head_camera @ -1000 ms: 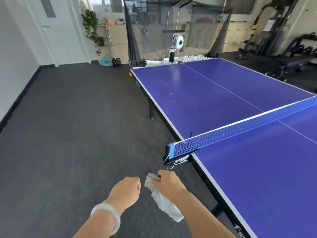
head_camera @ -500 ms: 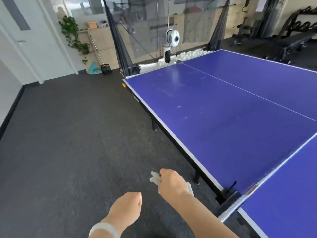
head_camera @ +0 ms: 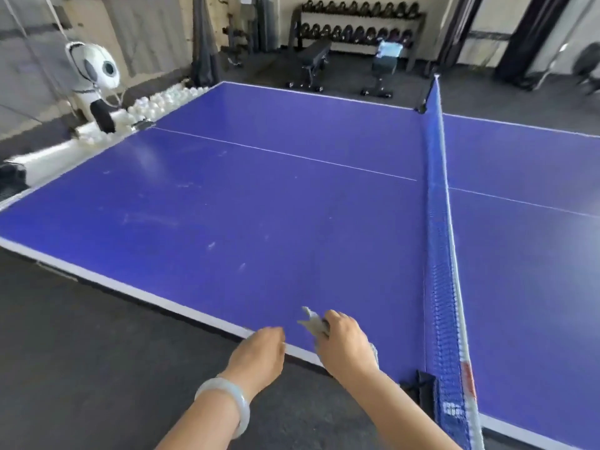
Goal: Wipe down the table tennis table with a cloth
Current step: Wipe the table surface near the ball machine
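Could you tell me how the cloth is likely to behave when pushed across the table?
Probably floppy: the cloth sits crumpled in the right hand, a corner poking out. Likely light: one hand holds it. Should slide on the smooth table.

I see only scraps of the cloth (head_camera: pixel 311 321); my right hand (head_camera: pixel 345 347) covers the rest. The table (head_camera: pixel 292 206) runs off the right edge; its left end is blurred.
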Tool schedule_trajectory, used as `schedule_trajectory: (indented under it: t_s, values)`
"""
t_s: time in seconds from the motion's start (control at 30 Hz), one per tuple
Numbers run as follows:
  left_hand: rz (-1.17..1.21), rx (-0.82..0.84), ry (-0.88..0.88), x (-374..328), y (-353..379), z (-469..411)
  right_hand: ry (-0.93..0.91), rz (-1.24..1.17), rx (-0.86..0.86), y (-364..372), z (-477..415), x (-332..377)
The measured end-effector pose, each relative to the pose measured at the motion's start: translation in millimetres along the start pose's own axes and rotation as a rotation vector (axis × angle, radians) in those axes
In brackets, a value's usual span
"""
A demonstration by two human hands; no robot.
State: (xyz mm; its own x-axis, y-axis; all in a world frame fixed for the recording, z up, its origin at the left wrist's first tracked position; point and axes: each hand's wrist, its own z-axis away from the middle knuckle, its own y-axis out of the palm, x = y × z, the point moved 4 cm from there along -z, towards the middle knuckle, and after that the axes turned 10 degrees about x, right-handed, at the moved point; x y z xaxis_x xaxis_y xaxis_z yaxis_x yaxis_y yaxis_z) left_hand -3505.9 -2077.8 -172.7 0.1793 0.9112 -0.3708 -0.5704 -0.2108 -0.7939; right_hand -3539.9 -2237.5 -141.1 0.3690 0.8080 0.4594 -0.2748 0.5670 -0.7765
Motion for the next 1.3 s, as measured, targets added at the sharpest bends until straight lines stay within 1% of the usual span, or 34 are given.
schedule_trajectory:
  t_s: [0.07,0.17,0.27,0.37,0.43,0.5,0.6,0.67,0.83,0.9,0.93,0.97,1.0,1.03,1.07,1.1,1.17,1.23,1.3]
  values:
    - [0.032,0.02,0.134,-5,-11,-34,0.13,-0.23,-0.095,-3,-6,-3]
    - [0.125,0.157,0.35,-36,-11,-66,0.296,-0.525,-0.252,-8,-7,-14]
    - [0.142,0.269,0.494,-68,2,-80,0.401,-0.688,-0.404,-12,-7,-28]
    - [0.141,0.376,0.571,-92,18,-92,0.499,-0.772,-0.46,-11,-13,-48]
    - [0.193,0.434,0.583,-107,22,-100,0.548,-0.814,-0.511,-9,-17,-64]
    - [0.217,0.459,0.589,-122,26,-105,0.61,-0.79,-0.549,-11,-16,-79]
    - [0.096,0.431,0.626,-136,25,-122,0.679,-0.72,-0.548,-13,-24,-101]
    - [0.074,0.471,0.653,-141,24,-138,0.726,-0.68,-0.546,-17,-25,-112]
    - [0.207,0.705,0.589,-147,17,-158,0.801,-0.642,-0.631,-41,-23,-131]
    - [0.26,0.809,0.596,-155,26,-154,0.821,-0.483,-0.655,-54,-27,-130]
    - [0.34,0.894,0.583,-158,32,-150,0.816,-0.379,-0.647,-60,-31,-127]
    - [0.447,0.991,0.531,-161,40,-148,0.793,-0.309,-0.632,-63,-38,-125]
    - [0.552,1.066,0.442,-162,48,-148,0.749,-0.34,-0.606,-64,-47,-124]
    - [0.627,1.093,0.34,-161,54,-150,0.695,-0.429,-0.565,-61,-55,-123]
    - [0.659,1.071,0.245,-158,58,-156,0.646,-0.505,-0.51,-54,-64,-125]
    - [0.631,1.013,0.175,-151,59,-164,0.608,-0.536,-0.458,-46,-72,-126]
    - [0.486,0.859,0.132,-133,55,-185,0.597,-0.53,-0.412,-26,-84,-136]
    - [0.329,0.691,0.217,-115,43,-206,0.616,-0.429,-0.403,-8,-93,-144]
    - [0.094,0.491,0.373,-97,29,-224,0.624,-0.186,-0.37,9,-101,-147]
